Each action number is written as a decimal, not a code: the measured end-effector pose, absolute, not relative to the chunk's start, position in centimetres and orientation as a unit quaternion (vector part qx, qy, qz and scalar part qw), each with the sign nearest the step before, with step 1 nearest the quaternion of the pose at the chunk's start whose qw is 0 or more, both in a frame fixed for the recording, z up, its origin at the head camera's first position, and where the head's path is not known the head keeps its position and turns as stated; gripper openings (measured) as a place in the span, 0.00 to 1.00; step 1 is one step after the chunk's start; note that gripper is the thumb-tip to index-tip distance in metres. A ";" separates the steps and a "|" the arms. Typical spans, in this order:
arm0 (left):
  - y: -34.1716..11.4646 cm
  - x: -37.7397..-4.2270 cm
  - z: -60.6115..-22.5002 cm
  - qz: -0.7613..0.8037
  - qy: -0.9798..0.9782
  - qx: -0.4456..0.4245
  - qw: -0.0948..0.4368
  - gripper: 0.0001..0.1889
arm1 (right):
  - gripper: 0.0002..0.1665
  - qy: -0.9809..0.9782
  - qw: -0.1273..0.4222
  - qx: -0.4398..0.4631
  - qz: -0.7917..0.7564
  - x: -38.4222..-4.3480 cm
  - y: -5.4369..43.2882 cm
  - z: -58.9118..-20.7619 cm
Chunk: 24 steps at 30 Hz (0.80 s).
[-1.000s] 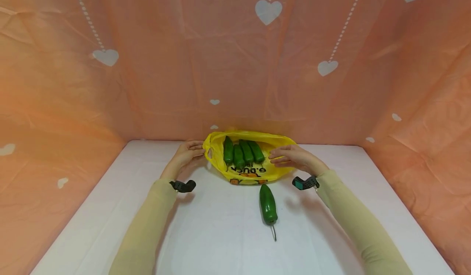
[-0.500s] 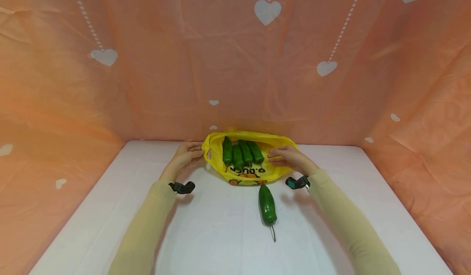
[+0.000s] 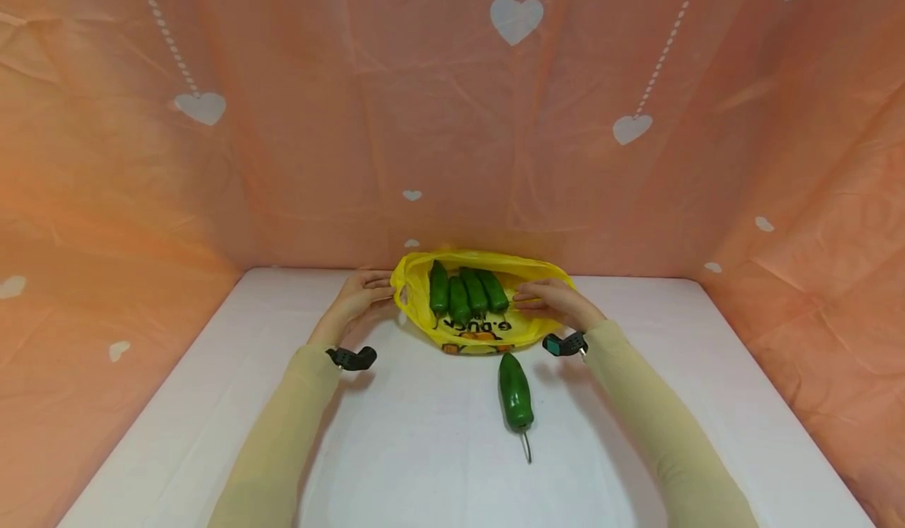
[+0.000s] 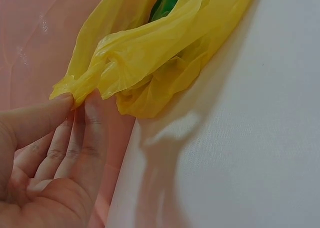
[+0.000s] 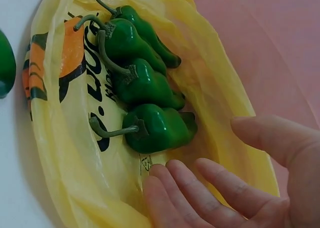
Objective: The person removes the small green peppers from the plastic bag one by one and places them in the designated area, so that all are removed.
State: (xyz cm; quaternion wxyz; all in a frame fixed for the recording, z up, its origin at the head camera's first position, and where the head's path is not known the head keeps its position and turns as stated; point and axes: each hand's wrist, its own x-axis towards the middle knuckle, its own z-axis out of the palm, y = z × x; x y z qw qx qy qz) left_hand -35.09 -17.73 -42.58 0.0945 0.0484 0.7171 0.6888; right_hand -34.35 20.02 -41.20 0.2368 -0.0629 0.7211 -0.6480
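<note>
A yellow plastic bag lies with its mouth spread at the far side of the table. Several green peppers rest side by side inside it, stems toward the near edge. My left hand pinches the bag's left end; the left wrist view shows thumb and fingertips gripping the gathered yellow plastic. My right hand reaches over the bag's right side. Its fingers are extended and hold nothing, close to the nearest pepper. Another green pepper lies on the table in front of the bag, stem toward me.
The white table is enclosed by peach cloth walls printed with white hearts. The bag lies close to the back wall. Both wrists wear black straps.
My right wrist and forearm have shifted slightly left and inward, the fingers staying over the bag. The left hand, bag and peppers stay about where they were.
</note>
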 end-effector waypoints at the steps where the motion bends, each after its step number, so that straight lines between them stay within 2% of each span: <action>1: -17.7 -35.1 -42.6 0.688 0.718 0.046 0.095 0.25 | 0.29 0.718 0.238 -0.063 -0.651 -34.4 20.0 -41.3; 9: -17.6 -35.3 -42.8 0.689 0.716 0.058 0.093 0.24 | 0.29 0.713 0.249 -0.054 -0.654 -34.8 19.0 -41.6; 24: -17.4 -35.7 -43.3 0.692 0.714 0.055 0.096 0.23 | 0.28 0.724 0.238 0.002 -0.648 -35.4 17.3 -42.2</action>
